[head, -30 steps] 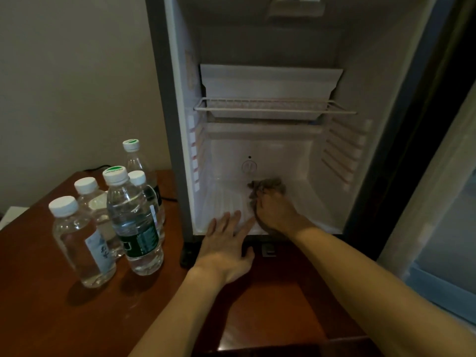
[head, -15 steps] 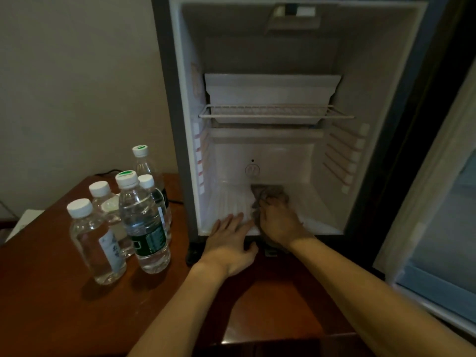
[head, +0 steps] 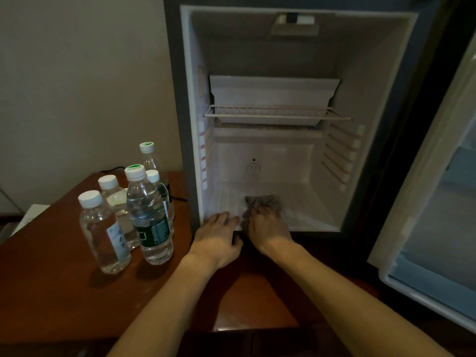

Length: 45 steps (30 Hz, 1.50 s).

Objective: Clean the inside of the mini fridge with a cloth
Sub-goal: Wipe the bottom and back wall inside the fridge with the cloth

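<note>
The mini fridge (head: 386,73) stands open on a wooden table, its white inside bare except for a wire shelf (head: 273,113) and a tray above it. A crumpled brownish-grey cloth (head: 268,202) lies on the fridge floor near the front edge. My right hand (head: 268,228) grips the cloth with curled fingers and presses it on the floor. My left hand (head: 219,235) rests beside it on the front lip of the fridge floor, fingers lying flat.
Several water bottles (head: 146,215) stand close together on the wooden table (head: 51,292) left of the fridge. The fridge door (head: 432,202) hangs open at the right. A black cable runs behind the bottles along the beige wall.
My right hand has drawn the cloth back toward the front edge of the fridge floor. My left hand stays on the front lip. The camera has tilted up, showing the fridge ceiling.
</note>
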Motion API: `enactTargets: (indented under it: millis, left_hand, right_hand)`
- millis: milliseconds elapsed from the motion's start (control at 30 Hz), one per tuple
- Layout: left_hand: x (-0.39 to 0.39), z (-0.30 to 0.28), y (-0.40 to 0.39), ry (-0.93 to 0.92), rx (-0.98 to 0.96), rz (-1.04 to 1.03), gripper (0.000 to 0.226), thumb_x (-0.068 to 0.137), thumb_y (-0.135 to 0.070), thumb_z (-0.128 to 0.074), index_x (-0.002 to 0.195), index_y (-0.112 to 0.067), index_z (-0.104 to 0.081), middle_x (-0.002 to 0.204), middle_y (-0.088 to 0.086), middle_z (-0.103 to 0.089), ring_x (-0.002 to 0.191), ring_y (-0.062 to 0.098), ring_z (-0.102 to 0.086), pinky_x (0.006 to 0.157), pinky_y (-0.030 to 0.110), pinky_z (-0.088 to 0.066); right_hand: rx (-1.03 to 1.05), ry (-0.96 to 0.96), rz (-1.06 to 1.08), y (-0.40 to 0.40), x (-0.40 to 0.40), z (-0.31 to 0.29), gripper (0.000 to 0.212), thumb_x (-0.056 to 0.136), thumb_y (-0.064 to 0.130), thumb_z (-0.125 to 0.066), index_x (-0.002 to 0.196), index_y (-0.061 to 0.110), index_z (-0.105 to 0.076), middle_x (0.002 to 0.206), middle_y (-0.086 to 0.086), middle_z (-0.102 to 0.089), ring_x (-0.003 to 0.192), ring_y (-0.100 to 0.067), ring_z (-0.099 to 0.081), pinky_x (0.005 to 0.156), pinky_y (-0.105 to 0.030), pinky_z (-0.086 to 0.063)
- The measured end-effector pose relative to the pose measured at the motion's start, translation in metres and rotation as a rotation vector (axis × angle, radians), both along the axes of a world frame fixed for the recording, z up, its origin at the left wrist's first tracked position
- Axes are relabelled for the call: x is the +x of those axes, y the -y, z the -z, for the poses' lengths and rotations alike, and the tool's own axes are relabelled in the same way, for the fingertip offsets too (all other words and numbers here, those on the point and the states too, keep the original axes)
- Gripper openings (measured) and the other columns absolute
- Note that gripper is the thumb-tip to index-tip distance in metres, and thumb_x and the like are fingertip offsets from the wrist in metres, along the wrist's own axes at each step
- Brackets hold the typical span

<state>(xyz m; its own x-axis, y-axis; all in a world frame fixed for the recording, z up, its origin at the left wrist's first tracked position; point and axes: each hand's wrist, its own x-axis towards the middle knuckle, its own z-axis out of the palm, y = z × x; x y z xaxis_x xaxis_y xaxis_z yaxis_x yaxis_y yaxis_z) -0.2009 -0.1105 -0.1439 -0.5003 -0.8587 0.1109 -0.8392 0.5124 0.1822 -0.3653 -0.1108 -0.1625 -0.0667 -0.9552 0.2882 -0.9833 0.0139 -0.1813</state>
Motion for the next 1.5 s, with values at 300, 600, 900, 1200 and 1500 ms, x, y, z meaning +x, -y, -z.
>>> enactTargets:
  millis: [300,600,900,1200,1500]
  left_hand:
    - [0.005,0.006,0.002,-0.001,-0.002,-0.005,0.067,0.098,-0.051,-0.044,0.158,-0.036,-0.019,0.167,-0.006,-0.016,0.152,0.022,-0.014,0.115,0.042,-0.031]
    - [0.000,0.007,0.001,-0.013,0.039,-0.027,0.070,0.097,-0.052,-0.046,0.159,-0.038,-0.017,0.168,-0.006,-0.012,0.154,0.023,-0.011,0.119,0.046,-0.027]
    - [0.001,0.006,-0.006,-0.063,0.032,-0.039,0.067,0.095,-0.048,-0.050,0.156,-0.037,-0.026,0.166,-0.006,-0.019,0.152,0.022,-0.015,0.116,0.043,-0.031]
    - [0.002,0.015,0.002,-0.061,-0.001,-0.033,0.069,0.094,-0.049,-0.049,0.156,-0.039,-0.023,0.166,-0.006,-0.018,0.152,0.022,-0.015,0.115,0.043,-0.033]
    - [0.006,0.020,0.003,-0.066,-0.016,0.008,0.072,0.097,-0.049,-0.047,0.160,-0.038,-0.013,0.169,-0.006,-0.007,0.155,0.021,-0.005,0.123,0.038,-0.017]
  right_hand:
    - [-0.021,0.082,0.011,0.090,-0.015,-0.013,0.038,0.099,0.027,-0.047,0.128,0.006,-0.060,0.132,-0.015,-0.060,0.118,-0.033,-0.056,0.104,-0.036,-0.042]
    - [-0.072,0.044,-0.019,0.065,-0.013,-0.014,0.038,0.098,0.028,-0.048,0.126,0.007,-0.061,0.126,-0.014,-0.064,0.112,-0.031,-0.059,0.100,-0.037,-0.041]
    - [0.028,-0.133,-0.046,-0.030,0.011,0.007,0.068,0.089,0.041,-0.015,0.135,0.010,-0.055,0.139,-0.014,-0.054,0.133,-0.032,-0.044,0.110,-0.042,-0.036]
    - [0.019,-0.032,-0.009,-0.015,0.010,-0.002,0.051,0.096,0.035,-0.046,0.141,0.011,-0.049,0.144,-0.011,-0.050,0.133,-0.029,-0.045,0.111,-0.040,-0.038]
    - [-0.012,0.051,0.041,0.066,-0.007,-0.023,0.040,0.102,0.025,-0.041,0.135,0.008,-0.056,0.130,-0.017,-0.061,0.114,-0.034,-0.059,0.096,-0.036,-0.045]
